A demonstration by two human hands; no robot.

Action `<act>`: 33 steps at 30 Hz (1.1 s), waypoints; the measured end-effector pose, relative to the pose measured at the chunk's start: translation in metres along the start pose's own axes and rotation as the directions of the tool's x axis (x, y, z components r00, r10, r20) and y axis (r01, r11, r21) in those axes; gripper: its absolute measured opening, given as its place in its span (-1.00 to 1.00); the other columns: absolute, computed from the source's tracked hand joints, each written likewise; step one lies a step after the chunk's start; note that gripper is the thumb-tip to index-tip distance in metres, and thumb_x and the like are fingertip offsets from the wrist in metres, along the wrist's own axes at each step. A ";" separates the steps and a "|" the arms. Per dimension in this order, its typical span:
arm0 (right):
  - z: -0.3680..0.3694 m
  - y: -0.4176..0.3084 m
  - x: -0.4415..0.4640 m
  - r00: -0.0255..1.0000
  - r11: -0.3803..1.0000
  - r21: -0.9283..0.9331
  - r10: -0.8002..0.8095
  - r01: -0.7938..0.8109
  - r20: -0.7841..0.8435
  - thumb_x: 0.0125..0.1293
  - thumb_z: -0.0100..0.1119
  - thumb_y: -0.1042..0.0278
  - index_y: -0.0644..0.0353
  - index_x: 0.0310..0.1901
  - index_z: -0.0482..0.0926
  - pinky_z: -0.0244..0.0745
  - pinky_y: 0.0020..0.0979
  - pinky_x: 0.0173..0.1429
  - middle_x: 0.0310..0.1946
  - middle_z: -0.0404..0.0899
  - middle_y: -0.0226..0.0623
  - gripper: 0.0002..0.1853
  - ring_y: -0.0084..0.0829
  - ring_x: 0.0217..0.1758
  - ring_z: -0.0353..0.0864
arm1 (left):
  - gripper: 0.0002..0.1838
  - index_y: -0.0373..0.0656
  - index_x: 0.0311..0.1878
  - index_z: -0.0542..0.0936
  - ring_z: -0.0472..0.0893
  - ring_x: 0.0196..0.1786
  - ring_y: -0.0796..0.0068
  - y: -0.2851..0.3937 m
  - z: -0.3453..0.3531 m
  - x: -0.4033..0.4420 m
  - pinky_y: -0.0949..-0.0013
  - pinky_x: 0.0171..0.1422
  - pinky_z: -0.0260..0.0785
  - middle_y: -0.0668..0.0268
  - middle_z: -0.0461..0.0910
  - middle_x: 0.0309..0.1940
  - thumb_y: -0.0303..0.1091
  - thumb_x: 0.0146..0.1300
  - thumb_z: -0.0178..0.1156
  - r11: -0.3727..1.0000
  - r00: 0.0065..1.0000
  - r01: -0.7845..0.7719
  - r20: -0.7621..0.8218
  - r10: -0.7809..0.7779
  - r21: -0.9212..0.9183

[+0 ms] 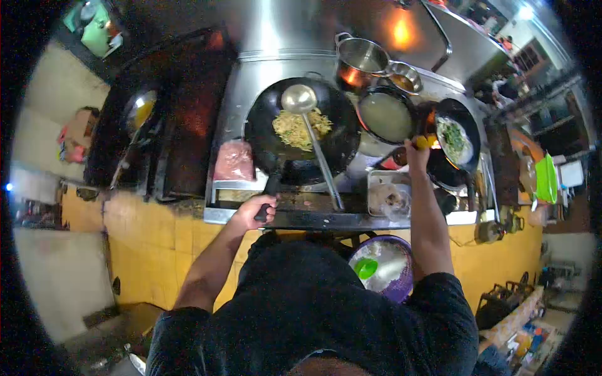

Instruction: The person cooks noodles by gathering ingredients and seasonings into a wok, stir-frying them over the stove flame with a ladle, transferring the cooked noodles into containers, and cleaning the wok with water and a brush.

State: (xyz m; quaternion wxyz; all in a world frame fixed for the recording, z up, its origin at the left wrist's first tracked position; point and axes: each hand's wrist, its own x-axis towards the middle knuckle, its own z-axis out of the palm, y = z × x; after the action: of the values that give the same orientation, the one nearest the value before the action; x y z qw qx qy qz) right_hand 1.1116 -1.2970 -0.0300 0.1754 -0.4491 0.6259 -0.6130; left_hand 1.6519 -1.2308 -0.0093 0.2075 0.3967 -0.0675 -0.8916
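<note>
1. Cooktop: steel, spans the work area. Pans sit packed side by side, probably to keep each in reach.
2. Wok: left of centre on it, handle aimed at the person, presumably so one hand can steady it. Noodle-like strands inside.
3. Black pan with pale and green food: far right, just beside the right hand. Pan of pale liquid sits between it and the wok.
4. Ladle: unheld, bowl inside the wok, shaft over the near rim, end at the cooktop's front edge — likely parked there for easy pickup.
5. Left hand: fingers curled round the wok handle's end, no gap.
6. Right hand: looks curled, at a yellow item — can't tell if gripping or only touching.
</note>
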 end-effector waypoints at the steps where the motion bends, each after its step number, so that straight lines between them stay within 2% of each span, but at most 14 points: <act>1: 0.003 0.010 -0.005 1.000 0.995 0.100 -0.006 0.009 -0.024 0.13 0.34 0.49 0.13 -0.36 0.47 0.31 -0.53 -0.31 -0.45 0.43 -0.55 -0.82 -0.64 -0.42 0.37 | -0.91 -0.10 -0.27 0.46 0.39 -0.54 0.58 0.000 0.000 -0.001 0.46 -0.49 0.22 0.42 0.43 -0.53 -0.41 0.20 0.18 1.000 1.000 0.004 0.008 -0.004 -0.010; 4: -0.005 -0.054 -0.031 0.994 0.951 -0.290 0.101 -0.107 -0.035 0.02 0.46 0.32 0.29 -0.19 0.53 0.44 -0.32 -0.12 -0.31 0.56 -0.26 -0.62 -0.33 -0.26 0.52 | -0.91 -0.10 -0.30 0.47 0.39 -0.55 0.58 -0.003 -0.001 0.001 0.45 -0.50 0.22 0.42 0.44 -0.54 -0.40 0.20 0.19 1.000 1.000 -0.010 0.014 0.010 -0.027; 6: -0.013 -0.039 -0.065 0.944 0.643 -0.763 -0.285 0.062 -0.164 0.05 0.44 0.21 0.36 -0.12 0.48 0.44 -0.22 -0.05 -0.29 0.55 -0.08 -0.52 -0.13 -0.20 0.55 | -0.85 -0.08 -0.17 0.46 0.39 -0.55 0.62 -0.003 -0.002 0.001 0.50 -0.54 0.22 0.47 0.42 -0.52 -0.43 0.21 0.18 1.000 1.000 -0.009 -0.001 0.009 -0.018; 9: 0.046 -0.058 -0.143 0.954 0.912 -0.281 -0.290 0.300 0.077 0.29 0.19 0.36 0.27 -0.15 0.48 0.48 -0.35 -0.10 -0.24 0.56 -0.29 -0.80 -0.43 -0.18 0.54 | -0.88 -0.07 -0.23 0.45 0.38 -0.55 0.64 -0.002 0.001 -0.001 0.54 -0.49 0.23 0.49 0.42 -0.52 -0.42 0.19 0.17 0.999 0.994 -0.002 0.109 0.008 -0.054; 10: 0.072 -0.055 -0.166 0.960 0.971 -0.220 0.145 -0.092 0.238 0.34 0.13 0.34 0.20 -0.14 0.45 0.49 -0.34 -0.26 -0.33 0.53 -0.33 -0.84 -0.44 -0.36 0.53 | -0.88 -0.07 -0.24 0.44 0.37 -0.55 0.64 -0.003 0.001 0.000 0.54 -0.48 0.22 0.49 0.42 -0.52 -0.42 0.19 0.18 0.999 0.994 -0.012 0.106 0.017 -0.052; 12: 0.116 -0.094 -0.173 0.425 0.585 0.078 0.485 -0.807 0.764 0.37 0.07 0.26 0.16 -0.11 0.43 0.41 -0.36 -0.46 -0.43 0.50 -0.38 -0.82 -0.48 -0.53 0.46 | -0.88 -0.14 -0.21 0.47 0.38 -0.51 0.61 -0.006 -0.009 0.006 0.51 -0.45 0.24 0.44 0.45 -0.50 -0.39 0.21 0.17 0.998 0.986 -0.029 0.160 0.038 -0.061; 15: 0.150 -0.133 -0.178 0.300 0.314 0.160 0.470 -0.936 0.830 0.40 0.00 0.19 0.10 -0.11 0.44 0.30 -0.40 -0.58 -0.52 0.45 -0.43 -0.81 -0.50 -0.60 0.39 | -0.90 -0.14 -0.26 0.47 0.39 -0.53 0.60 -0.004 -0.010 0.010 0.49 -0.46 0.25 0.42 0.44 -0.51 -0.39 0.21 0.17 0.999 0.987 -0.037 0.156 0.039 -0.017; 17: 0.138 -0.171 -0.178 0.334 0.488 0.032 0.546 -0.872 0.768 0.41 -0.03 0.22 0.06 -0.06 0.43 0.34 -0.43 -0.53 -0.54 0.41 -0.44 -0.82 -0.51 -0.59 0.38 | -0.91 -0.13 -0.36 0.47 0.42 -0.53 0.58 -0.002 -0.010 0.009 0.44 -0.46 0.30 0.40 0.43 -0.54 -0.39 0.19 0.18 0.999 0.995 -0.037 0.095 0.036 0.012; 18: 0.122 -0.185 -0.181 0.472 0.811 -0.399 0.577 -0.429 0.667 0.34 -0.01 0.30 0.00 0.11 0.37 0.42 -0.20 -0.38 -0.39 0.52 -0.24 -0.69 -0.24 -0.42 0.52 | -0.90 -0.14 -0.37 0.46 0.42 -0.53 0.57 -0.003 -0.013 0.012 0.44 -0.46 0.31 0.40 0.42 -0.55 -0.38 0.18 0.18 0.998 0.993 -0.044 0.107 0.039 0.039; 20: 0.082 -0.189 -0.187 0.617 0.658 -0.732 0.507 0.174 0.602 0.26 0.01 0.39 -0.05 0.28 0.31 0.50 0.04 -0.24 -0.24 0.62 -0.03 -0.49 0.02 -0.25 0.65 | -0.89 -0.14 -0.39 0.46 0.43 -0.53 0.56 -0.003 -0.022 0.021 0.44 -0.45 0.31 0.40 0.42 -0.56 -0.38 0.18 0.18 0.997 0.990 -0.044 0.136 0.035 0.065; 22: 0.037 -0.189 -0.189 0.624 0.522 -0.537 0.012 0.662 0.781 0.18 -0.01 0.44 0.07 0.40 0.16 0.48 0.06 -0.10 -0.24 0.62 0.06 -0.32 0.15 -0.13 0.60 | -0.86 -0.13 -0.39 0.48 0.44 -0.52 0.55 -0.004 -0.029 0.028 0.42 -0.42 0.34 0.40 0.43 -0.56 -0.31 0.21 0.17 0.990 0.986 -0.066 0.158 0.045 0.128; 26: 0.101 -0.218 -0.192 0.735 0.354 -0.795 0.320 0.492 0.597 0.12 0.05 0.44 0.18 0.27 0.35 0.47 0.00 -0.19 -0.38 0.64 0.01 -0.41 0.06 -0.27 0.63 | -0.83 -0.12 -0.35 0.52 0.45 -0.52 0.55 0.004 -0.021 0.021 0.41 -0.33 0.37 0.41 0.48 -0.54 -0.23 0.23 0.11 0.876 0.974 -0.196 0.188 0.123 0.441; 30: 0.089 -0.152 -0.224 0.794 0.748 -0.572 0.102 0.337 0.600 0.15 0.09 0.28 0.05 0.08 0.51 0.25 -0.17 -0.53 -0.57 0.55 -0.17 -0.59 -0.13 -0.56 0.47 | -0.88 -0.09 -0.38 0.50 0.46 -0.52 0.56 0.003 -0.015 0.014 0.42 -0.38 0.35 0.42 0.47 -0.58 -0.28 0.20 0.10 0.927 0.987 -0.146 0.116 0.112 0.345; 33: 0.063 -0.191 -0.198 0.705 0.807 -0.564 0.297 0.176 0.645 0.12 0.12 0.28 0.10 0.04 0.51 0.27 -0.13 -0.53 -0.51 0.57 -0.13 -0.60 -0.06 -0.54 0.48 | -0.88 -0.08 -0.42 0.47 0.46 -0.54 0.53 0.005 -0.015 0.010 0.41 -0.43 0.35 0.42 0.45 -0.60 -0.30 0.21 0.10 0.977 0.989 -0.076 0.140 0.048 0.197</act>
State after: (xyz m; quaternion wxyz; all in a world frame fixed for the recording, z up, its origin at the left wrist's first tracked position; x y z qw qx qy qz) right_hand 1.3329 -1.1519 0.0691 0.2748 -0.6578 0.6823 -0.1622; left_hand 1.6579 -1.2388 -0.0248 0.1889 0.3525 -0.1839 -0.8979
